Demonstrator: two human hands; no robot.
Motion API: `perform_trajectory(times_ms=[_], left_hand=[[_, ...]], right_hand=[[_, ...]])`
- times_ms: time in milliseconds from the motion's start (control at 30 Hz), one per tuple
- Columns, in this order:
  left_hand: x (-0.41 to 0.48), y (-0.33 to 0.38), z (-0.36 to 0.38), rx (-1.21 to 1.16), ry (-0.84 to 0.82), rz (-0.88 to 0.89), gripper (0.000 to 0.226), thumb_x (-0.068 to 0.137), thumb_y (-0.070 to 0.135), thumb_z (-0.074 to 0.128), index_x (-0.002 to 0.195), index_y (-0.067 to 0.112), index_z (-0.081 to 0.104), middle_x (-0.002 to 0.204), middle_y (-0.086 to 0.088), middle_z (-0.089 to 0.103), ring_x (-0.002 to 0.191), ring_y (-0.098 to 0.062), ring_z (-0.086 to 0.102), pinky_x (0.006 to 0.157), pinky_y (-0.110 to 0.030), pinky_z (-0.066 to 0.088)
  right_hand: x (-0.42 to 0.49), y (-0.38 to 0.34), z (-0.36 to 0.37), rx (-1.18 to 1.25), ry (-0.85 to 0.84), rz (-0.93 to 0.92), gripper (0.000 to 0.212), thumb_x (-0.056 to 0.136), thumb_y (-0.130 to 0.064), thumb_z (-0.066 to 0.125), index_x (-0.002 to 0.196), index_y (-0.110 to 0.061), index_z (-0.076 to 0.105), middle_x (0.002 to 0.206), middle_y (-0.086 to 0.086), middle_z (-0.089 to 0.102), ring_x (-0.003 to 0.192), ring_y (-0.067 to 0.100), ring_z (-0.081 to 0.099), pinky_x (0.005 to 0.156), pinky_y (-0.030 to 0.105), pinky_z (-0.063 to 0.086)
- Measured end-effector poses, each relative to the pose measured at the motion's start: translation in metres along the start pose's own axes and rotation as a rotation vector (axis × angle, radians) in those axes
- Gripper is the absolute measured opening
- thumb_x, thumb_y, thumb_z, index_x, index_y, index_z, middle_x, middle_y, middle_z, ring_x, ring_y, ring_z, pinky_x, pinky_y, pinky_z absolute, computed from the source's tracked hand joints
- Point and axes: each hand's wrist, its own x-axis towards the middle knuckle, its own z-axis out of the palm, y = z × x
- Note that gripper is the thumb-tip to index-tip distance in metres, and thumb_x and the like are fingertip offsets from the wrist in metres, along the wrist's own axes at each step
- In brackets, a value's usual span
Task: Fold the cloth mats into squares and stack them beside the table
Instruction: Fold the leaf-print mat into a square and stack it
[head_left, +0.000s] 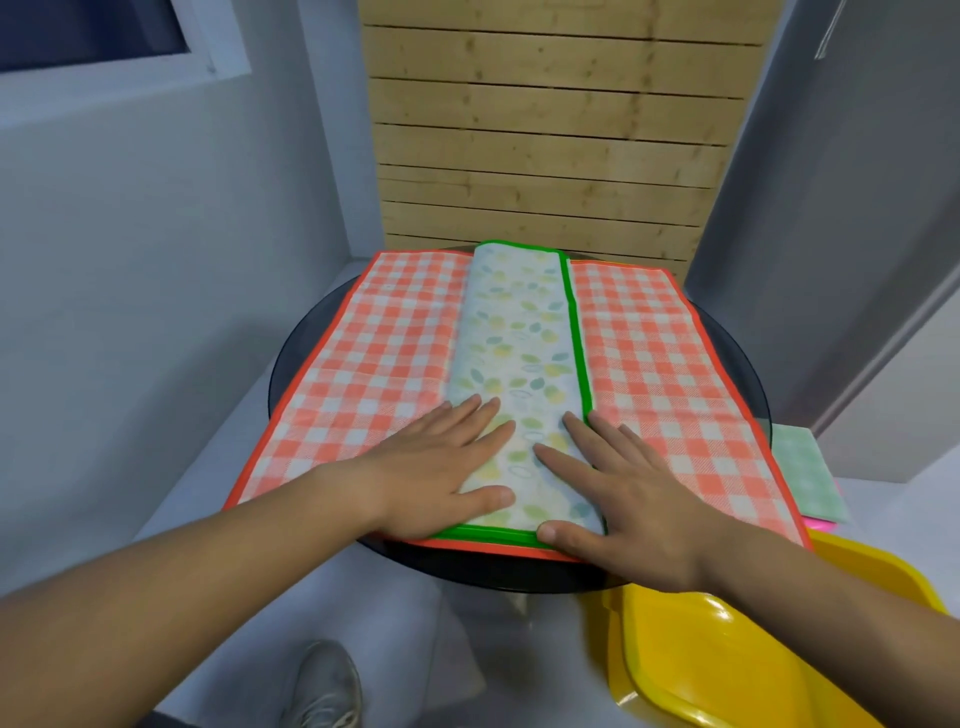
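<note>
A leaf-patterned mat with a green border lies folded into a long narrow strip down the middle of a round dark table. Under it an orange-and-white checked mat is spread flat over most of the tabletop. My left hand presses flat on the near left part of the strip, fingers apart. My right hand lies flat on the near right part, its fingers across the green edge, thumb at the front edge. Neither hand grips anything.
A yellow plastic chair stands at the lower right, close to the table. Folded mats, a pale green one over a pink one, lie beside the table on the right. A wooden slatted panel stands behind. My shoe shows below.
</note>
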Motion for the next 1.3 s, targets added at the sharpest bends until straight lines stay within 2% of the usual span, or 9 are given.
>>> perform_trajectory(times_ms=[233,467,600,867,967,1033,1100,1200,1300], left_hand=[[-0.004,-0.005,0.0,0.12,-0.046,0.034,0.076,0.097,0.073,0.008,0.153,0.035,-0.027,0.159,0.007,-0.039,0.143,-0.005,-0.039,0.122,-0.031,-0.018],[-0.004,-0.006,-0.003,0.134,-0.048,0.046,0.079,0.095,0.073,0.006,0.154,0.033,-0.027,0.159,0.006,-0.04,0.143,-0.007,-0.04,0.121,-0.031,-0.02],[-0.004,-0.007,-0.001,0.14,-0.029,0.052,0.078,0.095,0.073,0.006,0.154,0.033,-0.026,0.159,0.005,-0.039,0.144,-0.007,-0.039,0.12,-0.03,-0.021],[-0.026,-0.004,0.004,0.01,0.055,0.112,0.069,0.1,0.067,0.017,0.16,0.039,-0.004,0.164,0.014,-0.024,0.146,0.001,-0.03,0.117,-0.022,-0.02],[-0.037,-0.002,0.011,0.005,0.055,0.101,0.068,0.099,0.07,0.016,0.158,0.044,-0.007,0.163,0.017,-0.027,0.142,0.004,-0.036,0.12,-0.028,-0.021],[-0.039,0.001,0.014,0.022,0.057,0.088,0.068,0.1,0.069,0.016,0.158,0.043,-0.01,0.163,0.016,-0.028,0.142,0.003,-0.037,0.119,-0.029,-0.023],[-0.04,0.006,0.013,0.03,0.057,0.081,0.068,0.101,0.068,0.016,0.158,0.043,-0.011,0.164,0.013,-0.027,0.144,0.001,-0.035,0.118,-0.029,-0.023],[-0.039,0.012,0.008,0.035,0.071,0.085,0.068,0.101,0.068,0.018,0.158,0.043,-0.008,0.166,0.009,-0.022,0.148,-0.003,-0.027,0.114,-0.025,-0.024],[-0.038,0.021,0.006,0.038,0.078,0.103,0.069,0.099,0.071,0.02,0.158,0.045,-0.005,0.168,0.007,-0.015,0.151,-0.009,-0.02,0.117,-0.028,-0.018]], right_hand=[[-0.004,-0.002,0.001,-0.099,-0.01,-0.044,0.078,0.082,-0.086,0.015,0.146,-0.054,-0.017,0.16,-0.006,-0.027,0.145,0.017,-0.031,0.117,0.04,-0.019],[-0.005,-0.003,-0.002,-0.124,-0.052,-0.037,0.094,0.084,-0.084,0.009,0.151,-0.028,-0.025,0.155,-0.005,-0.037,0.139,0.011,-0.04,0.116,0.034,-0.021],[-0.005,-0.002,-0.004,-0.147,-0.081,-0.043,0.096,0.083,-0.084,0.007,0.151,-0.024,-0.026,0.155,-0.002,-0.038,0.139,0.012,-0.04,0.12,0.037,-0.016],[-0.001,0.0,-0.003,-0.11,-0.09,-0.045,0.096,0.082,-0.084,0.01,0.15,-0.027,-0.027,0.155,-0.004,-0.037,0.139,0.011,-0.039,0.113,0.031,-0.022],[-0.004,0.0,-0.006,-0.047,-0.009,-0.069,0.094,0.083,-0.084,0.022,0.156,-0.031,-0.003,0.162,-0.007,-0.019,0.147,0.013,-0.024,0.115,0.029,-0.014],[-0.008,-0.001,-0.009,-0.01,0.1,-0.137,0.077,0.085,-0.08,0.034,0.149,-0.039,0.028,0.163,-0.01,0.011,0.149,0.012,0.001,0.122,0.034,0.007],[-0.013,-0.004,-0.009,0.058,0.158,-0.173,0.06,0.084,-0.075,0.046,0.134,-0.043,0.047,0.152,-0.016,0.034,0.141,0.008,0.022,0.115,0.037,0.029],[-0.02,-0.007,-0.007,0.132,0.164,-0.19,0.05,0.08,-0.071,0.056,0.123,-0.045,0.054,0.145,-0.02,0.04,0.134,0.002,0.028,0.107,0.036,0.033],[-0.025,-0.007,-0.007,0.126,0.175,-0.193,0.048,0.078,-0.071,0.059,0.117,-0.045,0.056,0.14,-0.023,0.04,0.132,0.0,0.027,0.105,0.034,0.032]])
